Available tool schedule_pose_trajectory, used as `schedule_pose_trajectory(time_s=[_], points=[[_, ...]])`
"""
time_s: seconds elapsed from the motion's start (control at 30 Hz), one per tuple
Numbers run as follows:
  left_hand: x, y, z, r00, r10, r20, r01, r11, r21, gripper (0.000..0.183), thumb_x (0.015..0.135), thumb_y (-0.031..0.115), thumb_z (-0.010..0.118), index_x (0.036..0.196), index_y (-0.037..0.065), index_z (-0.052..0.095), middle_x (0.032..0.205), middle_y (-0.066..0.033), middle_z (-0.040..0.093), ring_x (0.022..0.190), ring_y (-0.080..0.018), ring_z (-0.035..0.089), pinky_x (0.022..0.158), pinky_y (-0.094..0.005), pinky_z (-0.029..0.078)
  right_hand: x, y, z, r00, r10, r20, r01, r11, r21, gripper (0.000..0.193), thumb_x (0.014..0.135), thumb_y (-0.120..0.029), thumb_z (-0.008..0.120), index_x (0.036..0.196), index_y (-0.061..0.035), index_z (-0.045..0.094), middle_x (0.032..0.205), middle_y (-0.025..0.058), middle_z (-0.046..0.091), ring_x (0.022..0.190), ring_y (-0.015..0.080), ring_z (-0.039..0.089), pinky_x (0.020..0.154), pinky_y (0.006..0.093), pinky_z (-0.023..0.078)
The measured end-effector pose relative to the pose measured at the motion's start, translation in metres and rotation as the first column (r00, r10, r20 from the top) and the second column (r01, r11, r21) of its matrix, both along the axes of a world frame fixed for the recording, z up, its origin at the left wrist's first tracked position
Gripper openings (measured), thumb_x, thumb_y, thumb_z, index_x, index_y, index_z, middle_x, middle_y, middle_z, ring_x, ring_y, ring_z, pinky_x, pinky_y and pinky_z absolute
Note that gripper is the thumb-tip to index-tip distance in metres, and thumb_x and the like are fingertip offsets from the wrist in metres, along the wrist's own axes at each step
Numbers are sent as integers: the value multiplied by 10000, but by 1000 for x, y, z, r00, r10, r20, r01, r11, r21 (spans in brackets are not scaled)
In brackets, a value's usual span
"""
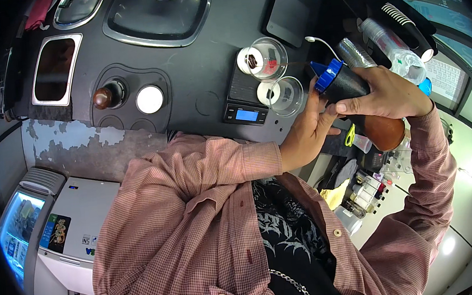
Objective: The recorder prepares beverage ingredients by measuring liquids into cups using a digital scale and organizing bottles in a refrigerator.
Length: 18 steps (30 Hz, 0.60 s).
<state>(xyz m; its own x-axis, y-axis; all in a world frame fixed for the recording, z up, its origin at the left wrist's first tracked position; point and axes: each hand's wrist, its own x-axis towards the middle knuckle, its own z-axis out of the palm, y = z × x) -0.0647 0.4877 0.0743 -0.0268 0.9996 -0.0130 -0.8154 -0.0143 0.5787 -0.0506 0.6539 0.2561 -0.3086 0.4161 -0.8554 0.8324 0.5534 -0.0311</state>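
Note:
Both my hands grip a dark squeeze bottle [348,85] with a blue pointed cap [328,75], tilted so its tip points left. My right hand [391,93] wraps it from above, thumb pressed across it; my left hand [309,132] closes about its underside near the cap. A thin dark strand seems to run from the tip toward a clear cup [278,54] with dark matter at its bottom. Nearer me stands a second clear cup [293,98]. Both cups are on or beside a black scale [242,93] with a lit blue display. My right hand hides part of the bottle.
Stacked clear cups [378,31] lie at the far right, near a keyboard [444,78]. A rounded brown object [385,133] shows below my right hand. A brown-handled tamper [102,98] stands at left, near a metal-rimmed opening [57,70]. A black tray [157,16] is at the back.

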Motion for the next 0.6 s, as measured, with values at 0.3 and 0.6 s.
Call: schedule_pose_trajectory(time_s=[0.3,0.6], points=[[5,2,-1,1000,19,-12,-19,1000,8,746,1105,424,389,1618,137,-70,1483,-196,432,1263,-289,590,860,-350,633,4,-3,1,999,-41,-6,41,999,34,981,660,-779,802,1097,93,699,819,207,711,805,323,733,768,392,562],[6,-3,2,1000,14,27,-13,999,-39,585,1123,319,383,1585,86,110,1357,-158,515,1242,-246,596,911,-376,612,20,0,-9,995,52,-89,-44,995,85,984,678,-785,782,1092,103,697,812,227,713,780,357,730,764,405,562]])
